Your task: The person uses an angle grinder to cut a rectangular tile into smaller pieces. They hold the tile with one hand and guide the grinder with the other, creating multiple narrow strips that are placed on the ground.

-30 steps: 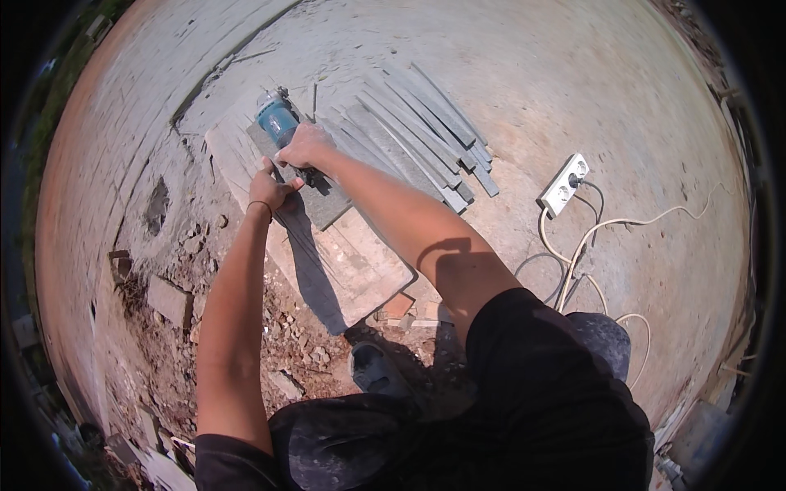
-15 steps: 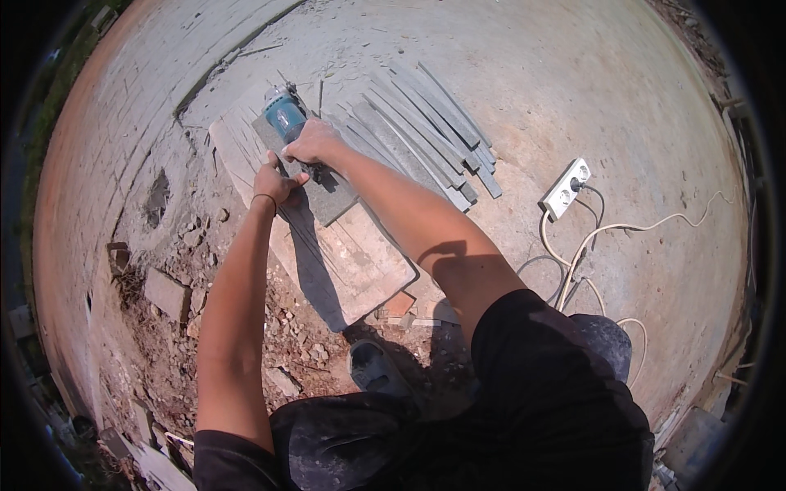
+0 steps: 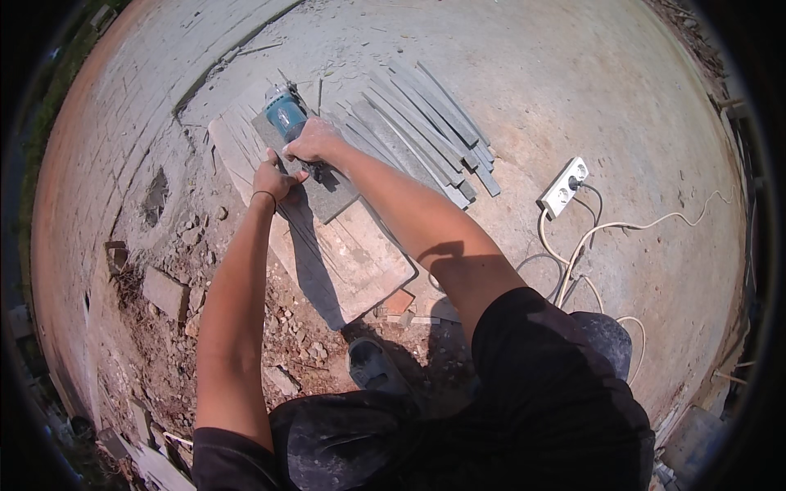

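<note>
My right hand (image 3: 315, 141) grips a blue power tool (image 3: 282, 110), its dark base over a grey stone tile (image 3: 336, 204) lying on a pale, scored board (image 3: 368, 270). Beside it, my left hand (image 3: 278, 176) holds the tile's left side, thumb stretched toward the tool's base; its fingertips are partly in shadow. The tool's working end is hard to make out at this angle. Several narrow grey stone strips (image 3: 430, 131) lie side by side just right of the tool.
A white power strip (image 3: 562, 187) with a dark plug and looping cables (image 3: 606, 226) lies on the concrete at right. Rubble (image 3: 311, 352), a broken block (image 3: 166, 295) and a hole (image 3: 155, 196) are at left and below. My foot (image 3: 368, 368) is near the board's near end.
Very little differs. The whole view, hands and tool included, shifted slightly to the right between the first two frames, and has held almost steady since. Both hands keep their holds.
</note>
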Demonstrator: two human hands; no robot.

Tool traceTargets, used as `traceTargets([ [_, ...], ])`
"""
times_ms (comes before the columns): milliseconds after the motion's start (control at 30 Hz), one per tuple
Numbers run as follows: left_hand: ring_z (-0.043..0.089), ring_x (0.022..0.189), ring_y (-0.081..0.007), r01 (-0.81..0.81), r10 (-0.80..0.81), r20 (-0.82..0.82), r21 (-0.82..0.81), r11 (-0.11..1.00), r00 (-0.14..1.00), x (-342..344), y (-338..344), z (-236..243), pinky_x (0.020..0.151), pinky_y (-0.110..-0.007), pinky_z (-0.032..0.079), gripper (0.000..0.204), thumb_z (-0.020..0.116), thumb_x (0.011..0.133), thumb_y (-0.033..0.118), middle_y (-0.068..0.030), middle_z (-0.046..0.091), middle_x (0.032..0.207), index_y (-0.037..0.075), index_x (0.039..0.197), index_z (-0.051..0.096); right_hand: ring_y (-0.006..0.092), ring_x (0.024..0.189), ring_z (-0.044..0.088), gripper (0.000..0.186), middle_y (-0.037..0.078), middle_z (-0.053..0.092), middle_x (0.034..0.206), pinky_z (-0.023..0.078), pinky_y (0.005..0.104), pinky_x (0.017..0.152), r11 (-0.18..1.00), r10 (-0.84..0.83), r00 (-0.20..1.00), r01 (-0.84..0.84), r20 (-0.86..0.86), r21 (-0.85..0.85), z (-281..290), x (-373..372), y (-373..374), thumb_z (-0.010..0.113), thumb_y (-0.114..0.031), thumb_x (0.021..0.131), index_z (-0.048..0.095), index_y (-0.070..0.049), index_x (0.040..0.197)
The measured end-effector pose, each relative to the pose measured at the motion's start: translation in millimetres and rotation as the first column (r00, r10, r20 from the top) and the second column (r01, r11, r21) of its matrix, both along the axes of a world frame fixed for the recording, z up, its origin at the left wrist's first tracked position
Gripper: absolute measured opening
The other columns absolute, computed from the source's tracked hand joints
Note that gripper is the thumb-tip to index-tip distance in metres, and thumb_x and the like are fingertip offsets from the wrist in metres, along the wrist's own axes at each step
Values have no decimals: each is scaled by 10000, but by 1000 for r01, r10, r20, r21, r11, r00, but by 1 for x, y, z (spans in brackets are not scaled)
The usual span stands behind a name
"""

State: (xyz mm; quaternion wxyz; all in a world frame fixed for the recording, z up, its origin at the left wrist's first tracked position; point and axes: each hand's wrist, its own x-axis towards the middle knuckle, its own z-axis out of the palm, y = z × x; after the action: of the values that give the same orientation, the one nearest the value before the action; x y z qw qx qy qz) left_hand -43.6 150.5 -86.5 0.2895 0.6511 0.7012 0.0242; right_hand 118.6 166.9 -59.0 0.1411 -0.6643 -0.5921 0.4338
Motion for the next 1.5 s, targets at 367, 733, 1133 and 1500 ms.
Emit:
traceTargets([
  [367, 609, 1026, -372, 88, -83, -46, 125, 988, 995, -18, 8, -26, 842, -375, 478, 965, 857, 571, 414, -271, 616, 1082, -65, 1282, 414, 295, 1088, 593, 756, 218, 595, 1174, 488, 344, 900, 1000, -10, 1000, 10, -2, -3, 2, -1, -3, 771, -433, 577, 589, 49, 1130],
  [733, 576, 1091, -373, 71, -66, -54, 98, 993, 996, -19, 10, -28, 890, -347, 462, 1128, 848, 571, 448, -282, 571, 1173, -61, 1397, 274, 291, 1084, 598, 756, 218, 595, 1175, 488, 341, 903, 1000, -9, 999, 9, -31, 10, -4, -1, -3, 767, -451, 584, 593, 42, 1130],
  [1133, 645, 798, -188, -32, 26, 48, 120, 992, 998, -23, 13, -45, 637, -307, 540, 933, 849, 658, 206, -164, 624, 1076, -62, 1383, 326, 296, 1097, 590, 775, 217, 592, 1180, 484, 347, 908, 1000, 18, 1000, -18, 5, 4, 0, 1, -6, 757, -468, 594, 578, 42, 1150],
  [1500, 641, 716, -202, -58, 47, 128, 84, 995, 991, -33, 22, -65, 531, -348, 580, 929, 818, 694, 137, -149, 612, 1046, -28, 1417, 258, 292, 1110, 583, 780, 210, 584, 1199, 481, 344, 913, 1000, 7, 1000, -7, 1, -7, 0, 2, -9, 754, -456, 597, 568, 40, 1169],
])
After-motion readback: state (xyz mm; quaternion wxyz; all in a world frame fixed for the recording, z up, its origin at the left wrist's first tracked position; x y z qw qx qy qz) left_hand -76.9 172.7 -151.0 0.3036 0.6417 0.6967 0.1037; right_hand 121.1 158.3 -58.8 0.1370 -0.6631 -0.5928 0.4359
